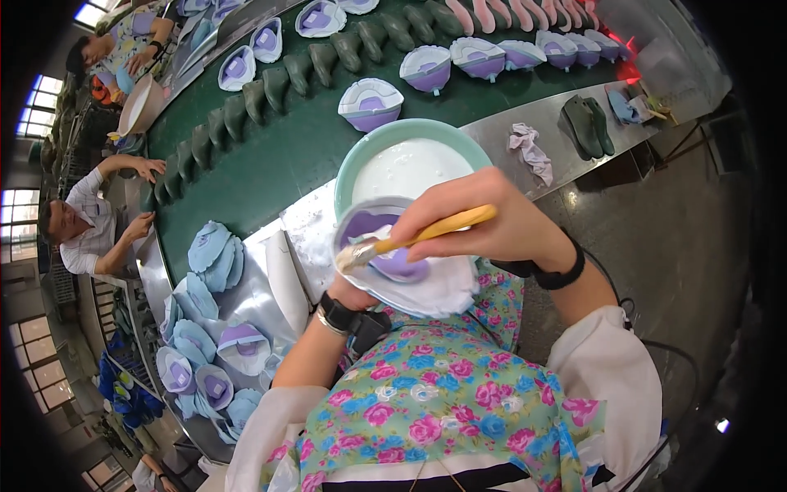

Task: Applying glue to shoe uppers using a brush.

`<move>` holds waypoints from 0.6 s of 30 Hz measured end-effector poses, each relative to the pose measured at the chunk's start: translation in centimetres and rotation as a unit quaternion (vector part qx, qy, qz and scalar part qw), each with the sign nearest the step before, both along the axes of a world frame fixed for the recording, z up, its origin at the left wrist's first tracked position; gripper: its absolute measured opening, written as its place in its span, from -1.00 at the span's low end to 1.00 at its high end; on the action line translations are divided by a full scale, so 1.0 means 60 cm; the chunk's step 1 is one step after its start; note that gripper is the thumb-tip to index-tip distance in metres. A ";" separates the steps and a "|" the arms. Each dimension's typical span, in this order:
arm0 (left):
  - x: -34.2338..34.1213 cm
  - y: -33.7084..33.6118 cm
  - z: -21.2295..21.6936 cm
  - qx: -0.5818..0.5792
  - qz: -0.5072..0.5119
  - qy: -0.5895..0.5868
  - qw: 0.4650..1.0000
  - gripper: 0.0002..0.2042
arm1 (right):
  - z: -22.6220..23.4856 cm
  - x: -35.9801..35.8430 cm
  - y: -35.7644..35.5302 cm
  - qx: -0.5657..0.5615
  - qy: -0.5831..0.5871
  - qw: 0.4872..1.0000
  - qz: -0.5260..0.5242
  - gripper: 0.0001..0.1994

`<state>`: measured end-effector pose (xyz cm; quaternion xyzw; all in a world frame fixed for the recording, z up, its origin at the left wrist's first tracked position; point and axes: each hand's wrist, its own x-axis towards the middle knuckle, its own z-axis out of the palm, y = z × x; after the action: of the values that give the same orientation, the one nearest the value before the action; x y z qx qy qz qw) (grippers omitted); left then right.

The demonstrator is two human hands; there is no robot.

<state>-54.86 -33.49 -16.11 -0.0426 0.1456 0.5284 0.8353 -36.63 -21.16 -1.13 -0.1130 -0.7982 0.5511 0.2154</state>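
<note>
My right hand [492, 215] is closed around the yellow handle of a brush [455, 222]. Its pale, wet-looking bristles touch the left rim of a white and purple shoe upper [438, 289]. From below and behind, my left hand [352, 293] holds that upper up in front of my apron; most of its fingers are hidden by the piece. Just beyond both hands stands a mint-green basin [348, 180] containing white liquid [402, 168], with the upper overlapping its near rim.
A green conveyor belt [270, 152] carries rows of dark shoe lasts [320, 64], purple-white uppers [426, 70] and pink pieces. Light-blue uppers [217, 256] pile up at left. A crumpled cloth [531, 153] and two dark lasts [586, 127] lie at right. Co-workers sit across the belt.
</note>
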 end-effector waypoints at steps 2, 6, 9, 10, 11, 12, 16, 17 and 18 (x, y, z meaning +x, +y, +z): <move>0.016 0.001 -0.011 0.142 0.017 0.118 0.983 -0.61 | -0.006 -0.008 0.010 0.005 -0.006 1.000 0.006 -0.81; 0.031 0.014 -0.007 -0.179 -0.112 0.081 0.974 -0.83 | -0.053 0.024 0.046 0.019 -0.036 0.992 -0.121 -0.87; 0.003 0.008 0.008 -0.110 -0.059 0.096 0.988 -0.82 | -0.086 0.063 0.039 -0.116 -0.127 0.950 -0.262 -0.90; -0.013 0.011 0.010 -0.072 -0.035 0.104 0.991 -0.74 | -0.090 0.073 0.027 -0.137 -0.127 0.940 -0.287 -0.87; -0.039 0.013 0.008 -0.059 -0.007 0.161 0.985 -0.74 | -0.086 0.078 0.016 -0.164 -0.114 0.926 -0.319 -0.86; -0.073 0.017 0.001 -0.048 0.022 0.217 0.975 -0.73 | -0.085 0.082 0.008 -0.193 -0.100 0.911 -0.349 -0.86; -0.227 0.082 -0.060 0.020 0.139 0.356 0.924 -0.75 | -0.088 0.081 0.011 -0.216 -0.020 0.871 -0.440 -0.88; -0.252 0.118 -0.084 0.031 0.182 0.373 0.909 -0.76 | -0.083 0.076 0.013 -0.206 -0.007 0.861 -0.465 -0.88; -0.283 0.144 -0.123 0.033 0.233 0.398 0.887 -0.75 | -0.094 0.061 0.019 -0.204 -0.008 0.869 -0.451 -0.88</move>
<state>-71.86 -24.85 -23.49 0.1663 0.4346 0.6845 0.5612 -32.99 -20.00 -6.80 -0.5066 -0.5323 0.5433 0.4061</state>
